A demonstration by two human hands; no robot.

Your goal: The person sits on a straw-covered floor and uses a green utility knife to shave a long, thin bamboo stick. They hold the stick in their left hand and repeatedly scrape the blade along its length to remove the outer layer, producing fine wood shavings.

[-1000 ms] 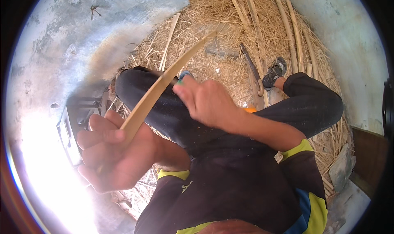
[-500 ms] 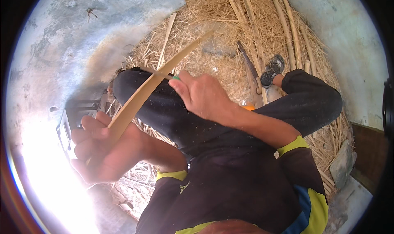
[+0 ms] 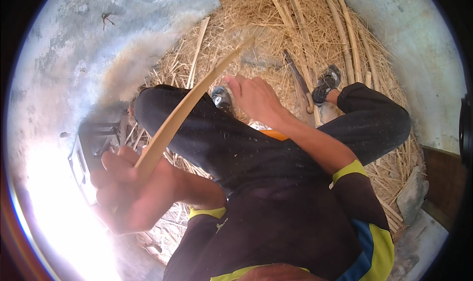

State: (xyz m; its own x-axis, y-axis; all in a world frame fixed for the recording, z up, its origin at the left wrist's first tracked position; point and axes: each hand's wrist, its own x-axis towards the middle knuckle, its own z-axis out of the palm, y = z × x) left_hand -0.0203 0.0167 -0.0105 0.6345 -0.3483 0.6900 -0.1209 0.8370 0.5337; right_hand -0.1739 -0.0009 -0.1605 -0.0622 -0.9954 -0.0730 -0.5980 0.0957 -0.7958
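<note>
A long, pale, flat strip that looks like split bamboo [image 3: 182, 112] slants up and away from me over my left thigh, its far end bending to the right. My left hand [image 3: 135, 194], slightly blurred, is closed round its near end. Right of the strip's upper half is my right hand [image 3: 258, 102], curled and apart from the strip. Half a second ago a thin knife with a green patch at its handle showed in that fist. Its blade cannot be made out now, and the fingers' undersides are hidden.
Straw and shavings cover the floor [image 3: 236, 15]. Several bamboo poles [image 3: 350, 39] lie at the far right, near a dark curved-ended tool [image 3: 298, 76]. An orange object [image 3: 275, 134] shows between my crossed legs. A concrete wall [image 3: 64, 74] stands left, a flat stone [image 3: 413, 194] right.
My right hand has moved slightly right and up, away from the strip, and the knife has gone out of sight. My left hand has shifted slightly right and down with the strip.
</note>
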